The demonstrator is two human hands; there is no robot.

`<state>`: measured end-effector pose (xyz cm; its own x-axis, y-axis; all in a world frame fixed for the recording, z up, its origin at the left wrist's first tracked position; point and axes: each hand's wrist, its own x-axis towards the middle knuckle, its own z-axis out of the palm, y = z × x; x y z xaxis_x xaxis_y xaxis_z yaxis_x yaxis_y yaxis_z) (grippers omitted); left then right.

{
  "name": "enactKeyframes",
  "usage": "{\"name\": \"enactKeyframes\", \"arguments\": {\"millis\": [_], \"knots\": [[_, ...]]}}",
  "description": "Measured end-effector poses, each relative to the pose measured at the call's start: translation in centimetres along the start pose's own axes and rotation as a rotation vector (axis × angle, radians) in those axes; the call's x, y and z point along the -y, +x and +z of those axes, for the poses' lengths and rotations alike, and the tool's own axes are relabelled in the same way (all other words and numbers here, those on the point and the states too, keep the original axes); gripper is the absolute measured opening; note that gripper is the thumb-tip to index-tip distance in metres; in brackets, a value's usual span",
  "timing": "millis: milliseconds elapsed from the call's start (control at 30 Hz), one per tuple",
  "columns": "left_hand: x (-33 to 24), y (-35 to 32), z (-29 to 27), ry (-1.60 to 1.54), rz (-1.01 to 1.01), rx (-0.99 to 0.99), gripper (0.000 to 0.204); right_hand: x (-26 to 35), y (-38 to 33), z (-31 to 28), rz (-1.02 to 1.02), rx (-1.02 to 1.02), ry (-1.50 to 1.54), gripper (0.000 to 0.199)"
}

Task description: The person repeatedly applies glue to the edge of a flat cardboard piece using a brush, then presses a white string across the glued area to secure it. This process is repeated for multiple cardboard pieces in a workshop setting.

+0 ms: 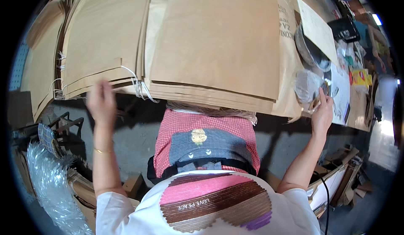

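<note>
Before me lies a stack of brown paper sheets or flat bags (214, 37), its lower edges fanned in layers. To its left is a second brown stack (105, 37), with white string (141, 87) hanging at its near corner. My left hand (102, 102) is at the near edge of that second stack, smeared by motion, so its fingers do not read clearly. At the right end of the table, my right hand (322, 112) has its fingers drawn together beside a clear plastic bag (306, 85). Small dark or metallic things lie at its fingertips; what it grips is unclear.
A round dark basin (304, 45) sits partly under a pale board (316, 29) at the right. Beyond are a black container (344, 29) and a yellow packet (360, 77). Shiny clear plastic strips (52, 188) are heaped at lower left; flattened cardboard (343, 174) stands at lower right.
</note>
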<state>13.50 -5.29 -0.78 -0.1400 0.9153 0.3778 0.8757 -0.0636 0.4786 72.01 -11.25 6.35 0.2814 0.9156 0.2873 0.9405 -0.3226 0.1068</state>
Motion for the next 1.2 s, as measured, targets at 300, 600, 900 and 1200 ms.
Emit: {"name": "enactKeyframes", "arguments": {"millis": [300, 600, 900, 1200], "knots": [[-7.6, -10.8, 14.2, -0.022, 0.574, 0.723, 0.015, -1.8, -2.0, 0.6, 0.065, -0.299, 0.465, 0.028], [-10.4, -9.3, 7.8, -0.137, 0.506, 0.6, 0.007, 14.7, -3.1, -2.7, 0.129, -0.042, 1.491, 0.007], [-12.4, -3.5, 3.3, 0.121, 0.513, 0.301, 0.018, 28.7, -0.7, -2.1, -0.137, 0.208, 1.498, 0.016], [-12.3, -2.1, 5.3, 0.201, 0.51, 0.454, 0.021, 19.6, 1.3, -0.1, -0.082, 0.027, 0.82, 0.024]]}}
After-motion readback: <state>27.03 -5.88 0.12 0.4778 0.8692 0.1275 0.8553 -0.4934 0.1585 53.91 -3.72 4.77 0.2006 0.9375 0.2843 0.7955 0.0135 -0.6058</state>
